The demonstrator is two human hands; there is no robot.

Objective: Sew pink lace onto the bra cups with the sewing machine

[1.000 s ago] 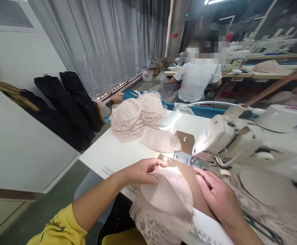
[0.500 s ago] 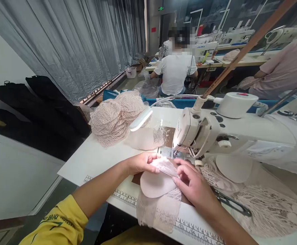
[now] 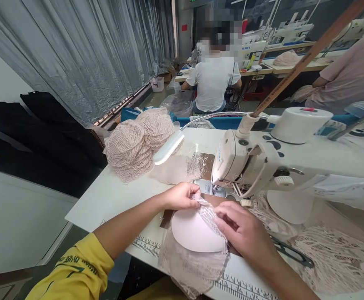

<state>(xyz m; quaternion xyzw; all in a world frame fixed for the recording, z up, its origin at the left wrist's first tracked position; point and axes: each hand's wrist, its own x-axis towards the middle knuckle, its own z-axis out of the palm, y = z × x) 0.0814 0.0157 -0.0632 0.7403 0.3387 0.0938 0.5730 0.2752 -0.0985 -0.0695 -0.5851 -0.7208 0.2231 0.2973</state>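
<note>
My left hand (image 3: 180, 196) pinches the far edge of a pale pink lace piece (image 3: 194, 260) that lies under a smooth foam cup (image 3: 193, 231). My right hand (image 3: 243, 229) is closed on the lace at the cup's right side, fingers pressed together. Both hands sit just in front of the needle area (image 3: 215, 189) of a white sewing machine (image 3: 282, 162). The lace hangs over the front edge of the white table (image 3: 113, 196).
A stack of lace cups (image 3: 136, 143) and one loose cup (image 3: 175, 168) lie behind my left hand. A lamp (image 3: 169, 148) arches over them. Scissors (image 3: 290, 252) and loose lace (image 3: 335, 258) lie on the right. Other people sit at machines behind.
The view has swung right and down. My hands have drawn the cup and lace closer to the needle, and my right hand has curled from flat to gripping the lace.
</note>
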